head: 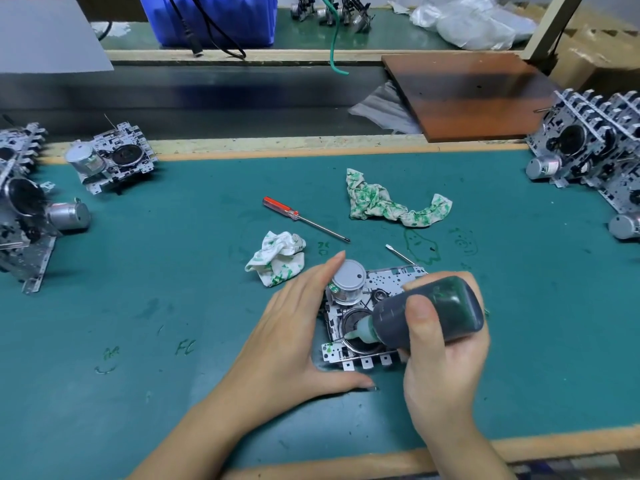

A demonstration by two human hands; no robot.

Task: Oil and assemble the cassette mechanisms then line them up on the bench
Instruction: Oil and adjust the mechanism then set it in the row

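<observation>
Meanwhile, at a green-topped bench (173,306), a person oils a cassette mechanism (377,292) lying flat near the front edge, seen from the single head-worn camera. Fingers of the right hand (443,358) curl round a dark oil bottle (429,313), thumb pressed on its side, the bottle tipped so the pale green nozzle (360,332) touches or nearly touches the rim of the dark round wheel in the mechanism. The left hand (298,334) steadies the frame with straight, spread fingers, forefinger along the grey motor (348,280) and thumb at the front edge. Too hard a squeeze would likely flood the wheel and run oil onto nearby parts; two stained rags (388,202) lie near, out of immediate reach. Should the bracing hand slip, the frame could skid and the nozzle smear oil astray. A red-handled screwdriver (301,218) lies behind, and other mechanisms (110,161) stand at both sides.
</observation>
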